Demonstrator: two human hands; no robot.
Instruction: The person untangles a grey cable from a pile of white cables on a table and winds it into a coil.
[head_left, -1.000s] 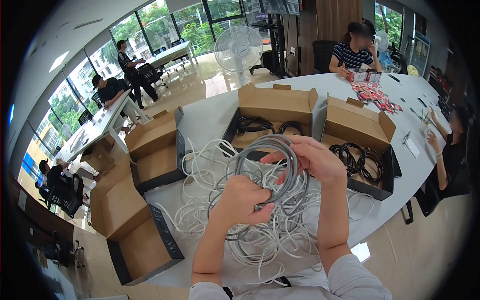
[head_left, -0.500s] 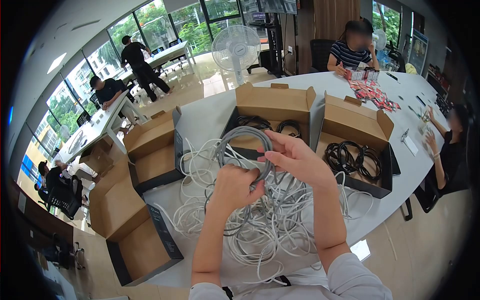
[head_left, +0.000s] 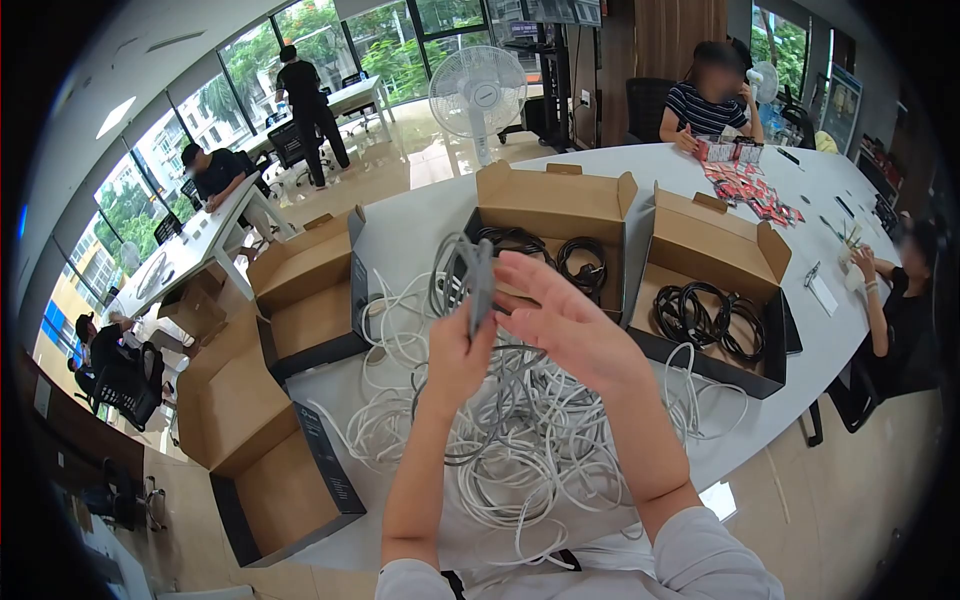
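A coil of grey cable (head_left: 482,285) is gripped in my left hand (head_left: 462,358), turned nearly edge-on above the table. My right hand (head_left: 570,322) is just right of the coil, its fingers stretched out and apart, the fingertips close to the loops. Below both hands lies a tangled pile of white and grey cables (head_left: 525,470). Behind the hands, an open cardboard box (head_left: 555,200) contains coiled black cables (head_left: 582,268). Another open box (head_left: 712,238) on the right holds more coiled black cables (head_left: 690,315).
Two open cardboard boxes stand at the left, one farther back (head_left: 310,335) and one nearer (head_left: 285,500). Red packets (head_left: 752,192) lie on the white table (head_left: 420,205) before a seated person. Another person sits at the right edge. A standing fan (head_left: 478,92) is beyond the table.
The grey coil has swung from facing me to nearly edge-on in my left hand. My right hand has let go of it and its fingers have straightened.
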